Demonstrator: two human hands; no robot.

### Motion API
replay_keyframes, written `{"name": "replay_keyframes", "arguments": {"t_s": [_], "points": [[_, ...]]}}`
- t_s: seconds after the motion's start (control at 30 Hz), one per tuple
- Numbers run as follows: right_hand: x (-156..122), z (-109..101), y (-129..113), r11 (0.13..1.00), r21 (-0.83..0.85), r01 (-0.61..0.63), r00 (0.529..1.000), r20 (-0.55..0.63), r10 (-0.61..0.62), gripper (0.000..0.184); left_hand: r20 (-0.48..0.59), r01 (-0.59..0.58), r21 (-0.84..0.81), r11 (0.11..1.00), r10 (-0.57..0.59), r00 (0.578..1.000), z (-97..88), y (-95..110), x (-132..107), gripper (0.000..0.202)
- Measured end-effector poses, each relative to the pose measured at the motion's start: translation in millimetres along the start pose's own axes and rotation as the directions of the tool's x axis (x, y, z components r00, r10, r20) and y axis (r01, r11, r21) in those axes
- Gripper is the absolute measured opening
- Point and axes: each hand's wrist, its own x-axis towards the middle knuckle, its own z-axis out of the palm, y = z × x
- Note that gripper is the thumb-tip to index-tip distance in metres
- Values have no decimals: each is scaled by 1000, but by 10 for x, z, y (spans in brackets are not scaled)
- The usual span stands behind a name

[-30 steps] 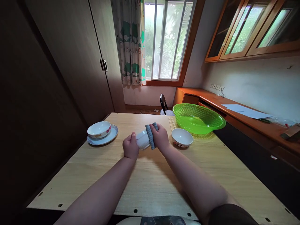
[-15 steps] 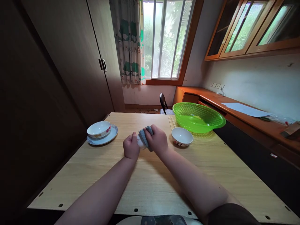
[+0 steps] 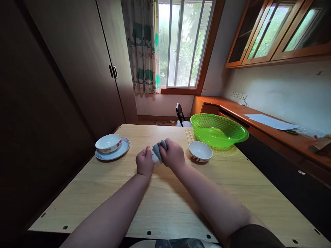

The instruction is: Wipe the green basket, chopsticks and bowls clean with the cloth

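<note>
Over the middle of the table my left hand (image 3: 144, 161) is closed on a small white piece of crockery (image 3: 156, 158). Most of that piece is covered, so I cannot tell its exact kind. My right hand (image 3: 174, 154) grips a grey-blue cloth (image 3: 158, 149), which is pressed against the white piece. Just to the right of this hand stands a white bowl (image 3: 200, 151) with a patterned outside. On the left, another patterned bowl (image 3: 108, 143) rests on a blue-rimmed plate (image 3: 124, 148).
A green plastic basin (image 3: 219, 137) stands at the table's far right corner, with chopsticks (image 3: 189, 135) lying beside it. Beyond the wooden table (image 3: 103, 193) are a folding chair (image 3: 179, 112) and a desk with papers (image 3: 270, 121). A dark wardrobe (image 3: 77, 69) borders the left side.
My right hand and the cloth have shifted very slightly to the left along the white piece. My left hand keeps its hold; the dishes stay where they were.
</note>
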Motion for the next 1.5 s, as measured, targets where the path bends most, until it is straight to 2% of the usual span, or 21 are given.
{"name": "replay_keyframes", "arguments": {"t_s": [0.1, 0.27, 0.47, 0.57, 0.63, 0.73, 0.83, 0.87, 0.93, 1.0, 1.03, 1.1, 1.2, 1.3, 1.4, 1.5], "points": [[-30, -17, -74, 998, 5, 61, 998, 15, -61, 28, 19, -15, -29, 999, 16, 1000, -2, -7, -3, 44], [43, -69, -24, 970, 211, -118, 991, -42, 129, 33, -9, -15, -173, 985, 13, 1000, -21, 56, -2, 43], [157, -44, 167, 837, 486, -251, 956, -9, 292, 34, -69, 32, -388, 921, -64, 996, -15, 106, 34, 42], [191, -41, 219, 798, 529, -289, 944, 22, 328, 34, -71, 60, -433, 900, -100, 992, -6, 116, 48, 41], [190, -48, 211, 825, 490, -281, 949, 11, 316, 33, -77, 70, -426, 902, -113, 991, 0, 109, 47, 40], [128, -47, 129, 931, 295, -214, 971, -41, 237, 31, -72, 81, -360, 929, -114, 991, 14, 75, 25, 39], [-2, -4, 8, 1000, 25, -15, 999, -48, 16, 27, -24, 105, -280, 954, -117, 993, 37, 30, -10, 40], [-50, 16, -26, 994, -51, 92, 995, -34, -94, 25, -8, 122, -277, 953, -129, 992, 46, 18, -20, 40], [-127, 51, -70, 947, -155, 280, 959, -3, -284, 21, 12, 159, -316, 935, -164, 986, 66, 8, -35, 42], [-163, 66, -79, 910, -192, 368, 927, 2, -375, 19, 18, 192, -369, 910, -199, 980, 83, 21, -41, 42], [-163, 63, -73, 910, -187, 369, 926, -9, -377, 19, 19, 201, -391, 898, -211, 977, 90, 36, -42, 41], [-130, 42, -50, 946, -133, 297, 951, -44, -305, 20, 18, 214, -423, 880, -228, 974, 98, 73, -40, 38], [-33, 0, 4, 998, 42, 50, 995, -83, -46, 27, -7, 212, -434, 876, -239, 971, 93, 115, -26, 34], [73, -6, 87, 954, 251, -161, 981, -69, 184, 32, -56, 189, -434, 881, -235, 970, 76, 114, 3, 34], [139, 19, 173, 875, 415, -250, 958, -25, 286, 34, -82, 164, -442, 882, -222, 972, 56, 98, 24, 36], [136, 24, 186, 889, 377, -258, 957, -24, 288, 33, -77, 145, -390, 909, -189, 979, 39, 92, 18, 37]]}}
